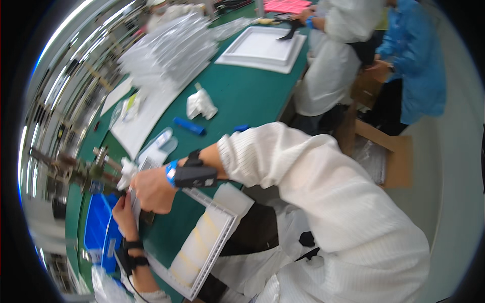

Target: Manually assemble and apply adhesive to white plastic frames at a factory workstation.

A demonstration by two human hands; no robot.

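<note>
My right hand (151,189), with a blue band and a black strap at the wrist, is closed on a small white part (126,171). It holds the part against a metal clamp fixture (83,174) at the left of the green table (242,96). Just below it, my left hand (124,211), which wears a black wrist strap, touches the edge of a white ribbed tray (204,242). The left hand's fingers are hidden behind my right hand.
A blue bin (98,227) stands under the fixture. On the table lie a blue pen-like stick (189,126), a crumpled white cloth (201,103), stacked clear bags (166,50) and a large white tray (262,45). Two people in white and blue coats work by a cardboard box (391,156) at the right.
</note>
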